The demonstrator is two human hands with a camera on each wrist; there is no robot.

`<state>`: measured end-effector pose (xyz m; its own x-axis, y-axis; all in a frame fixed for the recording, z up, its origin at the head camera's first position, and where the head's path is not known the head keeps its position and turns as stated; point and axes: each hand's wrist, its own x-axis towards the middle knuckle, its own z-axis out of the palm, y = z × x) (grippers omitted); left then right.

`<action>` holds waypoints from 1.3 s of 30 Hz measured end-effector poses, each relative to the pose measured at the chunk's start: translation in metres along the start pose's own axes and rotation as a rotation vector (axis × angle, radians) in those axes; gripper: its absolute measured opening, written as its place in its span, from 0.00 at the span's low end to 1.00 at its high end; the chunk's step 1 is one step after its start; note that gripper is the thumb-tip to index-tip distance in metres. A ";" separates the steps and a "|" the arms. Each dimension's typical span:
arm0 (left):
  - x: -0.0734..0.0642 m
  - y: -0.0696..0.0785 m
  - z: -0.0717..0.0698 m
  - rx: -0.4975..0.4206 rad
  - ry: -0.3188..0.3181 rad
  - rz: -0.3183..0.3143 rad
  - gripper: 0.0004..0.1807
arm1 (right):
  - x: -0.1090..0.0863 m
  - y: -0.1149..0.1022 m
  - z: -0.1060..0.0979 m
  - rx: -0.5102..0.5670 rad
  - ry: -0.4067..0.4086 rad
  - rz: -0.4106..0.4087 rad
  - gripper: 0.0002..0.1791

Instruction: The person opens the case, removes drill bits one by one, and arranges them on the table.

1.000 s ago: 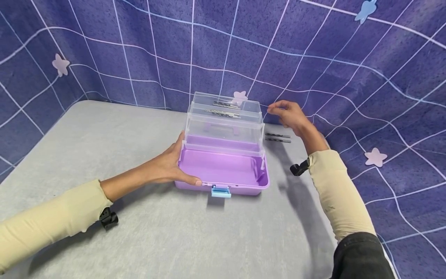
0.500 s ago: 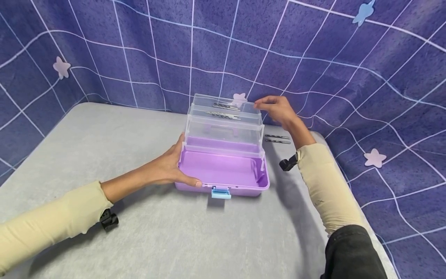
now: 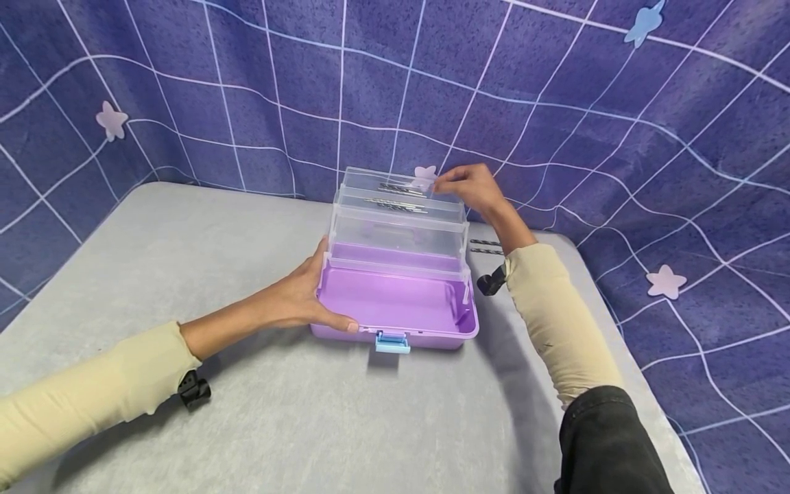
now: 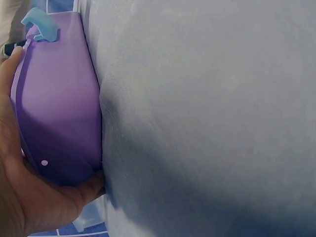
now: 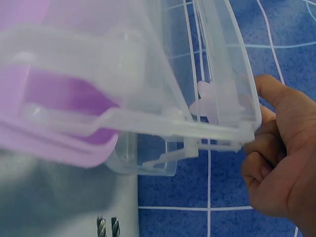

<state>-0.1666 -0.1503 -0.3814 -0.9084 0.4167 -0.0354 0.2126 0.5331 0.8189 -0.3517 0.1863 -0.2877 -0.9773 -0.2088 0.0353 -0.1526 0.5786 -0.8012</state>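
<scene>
A purple toolbox (image 3: 395,339) with a blue latch (image 3: 392,343) stands unfolded, its clear trays (image 3: 401,237) raised in steps at the back. My left hand (image 3: 296,291) grips its left end, thumb along the front rim and fingers round the side; the left wrist view shows the hand (image 4: 34,192) against the purple wall. Several drill bits (image 3: 398,205) lie in the upper trays. My right hand (image 3: 472,187) is over the top tray's right end, thumb and index fingertips close to the bits. Nothing shows between them; the tray partly covers the fingers in the right wrist view.
Two dark drill bits (image 3: 486,251) lie on the grey table (image 3: 296,425) right of the toolbox, partly behind my right forearm. A purple-blue grid-patterned cloth (image 3: 247,89) with star shapes hangs behind the table and along both sides.
My right hand has moved left, from beside the toolbox to over the top tray. My left hand keeps its grip, and the toolbox and drill bits stay in place.
</scene>
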 end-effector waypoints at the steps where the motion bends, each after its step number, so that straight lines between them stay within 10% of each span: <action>1: 0.000 0.000 0.000 0.001 -0.001 -0.003 0.93 | 0.001 -0.001 0.002 -0.009 0.001 -0.006 0.16; 39: 0.000 0.001 0.001 0.023 -0.002 -0.025 0.94 | 0.023 -0.007 0.012 -0.462 -0.039 -0.037 0.13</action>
<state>-0.1662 -0.1492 -0.3809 -0.9128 0.4045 -0.0570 0.1978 0.5599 0.8046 -0.3713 0.1675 -0.2884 -0.9651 -0.2603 0.0296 -0.2455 0.8591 -0.4491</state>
